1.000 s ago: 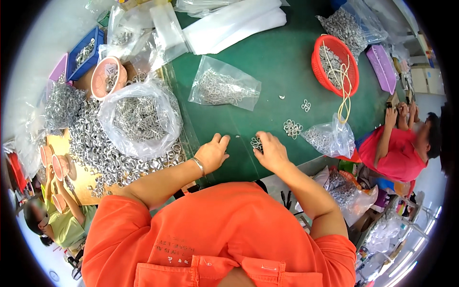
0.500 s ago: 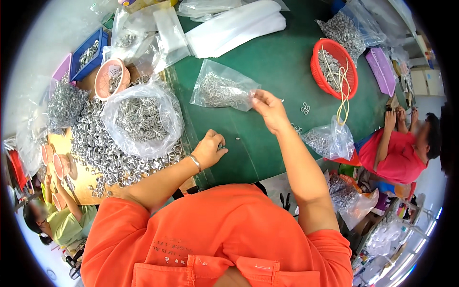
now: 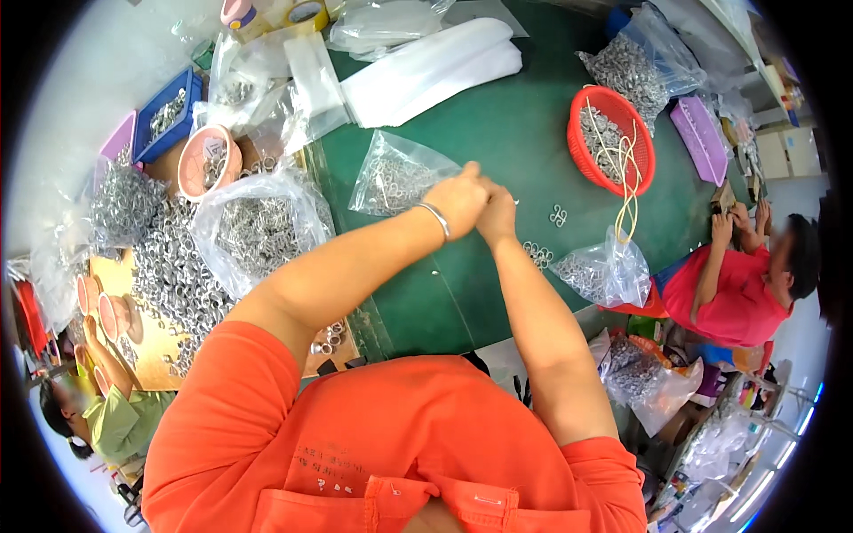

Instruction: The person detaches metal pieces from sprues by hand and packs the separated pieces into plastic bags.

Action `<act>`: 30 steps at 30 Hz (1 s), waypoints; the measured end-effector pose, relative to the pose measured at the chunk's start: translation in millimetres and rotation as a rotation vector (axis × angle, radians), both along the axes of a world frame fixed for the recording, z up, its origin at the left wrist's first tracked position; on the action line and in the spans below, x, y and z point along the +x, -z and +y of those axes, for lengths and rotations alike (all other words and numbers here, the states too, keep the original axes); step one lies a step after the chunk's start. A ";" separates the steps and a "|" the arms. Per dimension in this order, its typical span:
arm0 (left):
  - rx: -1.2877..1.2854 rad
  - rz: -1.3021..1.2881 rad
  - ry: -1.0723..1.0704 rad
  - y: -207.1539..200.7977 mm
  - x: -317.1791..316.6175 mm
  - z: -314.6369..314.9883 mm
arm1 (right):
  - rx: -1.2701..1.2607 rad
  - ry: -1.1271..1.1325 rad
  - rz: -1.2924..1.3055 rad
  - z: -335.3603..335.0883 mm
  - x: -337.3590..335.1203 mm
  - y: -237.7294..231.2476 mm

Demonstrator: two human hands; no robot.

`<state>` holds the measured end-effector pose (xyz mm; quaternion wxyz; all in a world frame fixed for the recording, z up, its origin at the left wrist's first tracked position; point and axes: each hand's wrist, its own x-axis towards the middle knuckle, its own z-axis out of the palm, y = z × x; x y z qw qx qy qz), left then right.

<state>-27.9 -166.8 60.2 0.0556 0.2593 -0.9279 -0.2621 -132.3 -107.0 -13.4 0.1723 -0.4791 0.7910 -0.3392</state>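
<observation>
The left hand has been brought up from low on the desk and is now being held right beside the right hand. Half a second ago, only the right hand was being kept at the clear bag; now both hands are being used at its right end. The clear bag is being left lying on the desk, with shiny metal bits being kept inside. The fingers seem to be bent, but their tips are being hidden, so it cannot be told whether the bag is being pinched.

Below the hands, plain green is being shown down to the near edge, so room is being given for pulling back. On the right, less room is being left: a lone hook and a small heap of hooks are being passed closely by the right arm. Farther off, cords are being held in the red basket.
</observation>
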 end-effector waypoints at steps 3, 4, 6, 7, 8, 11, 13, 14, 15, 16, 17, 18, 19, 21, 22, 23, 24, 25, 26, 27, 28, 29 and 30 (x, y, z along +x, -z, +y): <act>-0.106 -0.195 0.058 -11.3 22.3 -25.8 | 0.001 0.133 -0.345 -8.1 6.9 -30.3; -0.106 -0.169 0.085 -16.6 28.9 -32.4 | -0.006 0.073 -0.332 -12.0 7.6 -42.8; -0.110 -0.146 0.118 -31.6 45.8 -42.6 | -0.043 -0.016 -0.377 -20.6 5.0 -59.7; -0.274 -0.077 0.203 -42.4 54.2 -47.1 | -0.049 -0.008 -0.378 -25.4 0.8 -63.9; -0.436 -0.006 0.287 -48.3 61.4 -50.9 | -0.034 -0.001 -0.448 -29.8 -3.1 -67.1; -0.531 -0.295 0.293 -53.6 83.7 -65.5 | 0.004 0.005 -0.662 -35.5 1.3 -96.0; -0.625 -0.223 0.267 -67.2 88.4 -71.3 | -0.051 -0.068 -0.678 -31.3 4.1 -107.5; -0.683 -0.056 0.233 -79.4 88.6 -73.8 | -0.048 -0.064 -0.676 -28.6 2.9 -116.8; -0.732 0.114 0.200 -90.7 89.4 -73.9 | -0.082 -0.078 -0.685 -23.3 2.4 -129.6; -0.690 0.082 0.242 -92.9 90.9 -75.6 | -0.115 -0.087 -0.692 -17.9 -0.1 -136.3; -0.677 0.094 0.253 -85.8 93.4 -77.2 | -0.106 -0.070 -0.685 -11.3 -6.2 -136.9; -0.651 -0.087 0.203 -76.1 96.7 -78.8 | -0.109 -0.068 -0.661 -2.5 -16.5 -140.3; -0.618 -0.262 0.156 -63.4 98.8 -81.8 | -0.107 -0.063 -0.633 7.9 -31.9 -142.7; -0.627 -0.334 0.031 -34.5 119.8 -99.6 | -0.195 0.050 -0.416 36.1 -74.0 -142.8; -0.610 -0.358 -0.043 -34.8 119.1 -100.7 | -0.282 0.110 -0.310 55.5 -101.5 -141.0; -0.591 -0.388 -0.119 -42.4 117.6 -99.6 | -0.308 0.210 -0.269 81.2 -129.4 -140.6; -0.579 -0.333 -0.175 -46.0 113.4 -99.0 | -0.316 0.291 -0.143 108.4 -157.0 -135.5; -0.571 -0.288 -0.242 -45.9 112.5 -100.1 | -0.131 0.367 -0.086 132.6 -171.3 -141.9; -0.569 -0.274 -0.283 -36.6 114.0 -109.1 | 0.005 0.330 0.100 152.4 -179.9 -138.9; -0.567 -0.268 -0.277 -32.5 104.6 -112.7 | 0.141 0.298 0.285 171.9 -186.0 -129.7; -0.502 -0.225 -0.357 -30.4 95.9 -114.8 | 0.263 0.235 0.355 189.7 -190.2 -115.8; -0.438 -0.187 -0.440 -26.8 90.2 -118.3 | 0.384 0.166 0.420 203.0 -188.6 -105.5; -0.388 -0.235 -0.484 -17.9 90.3 -124.8 | 0.535 0.256 0.407 207.0 -173.0 -103.6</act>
